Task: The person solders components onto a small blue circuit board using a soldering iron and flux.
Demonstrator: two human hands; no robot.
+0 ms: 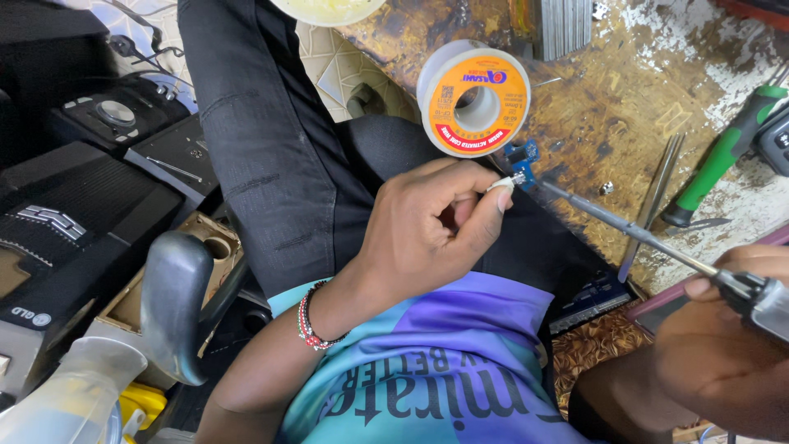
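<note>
At frame centre, the left hand pinches a small blue circuit board between closed fingers, just below a solder spool. At lower right, the right hand grips a soldering iron, its tip touching the board above the stained worktop.

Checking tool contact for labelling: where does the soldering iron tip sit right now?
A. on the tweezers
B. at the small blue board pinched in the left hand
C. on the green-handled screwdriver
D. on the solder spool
B: the soldering iron, held in the right hand, has its tip at the small blue board by the left hand fingertips, below the solder spool.
</note>
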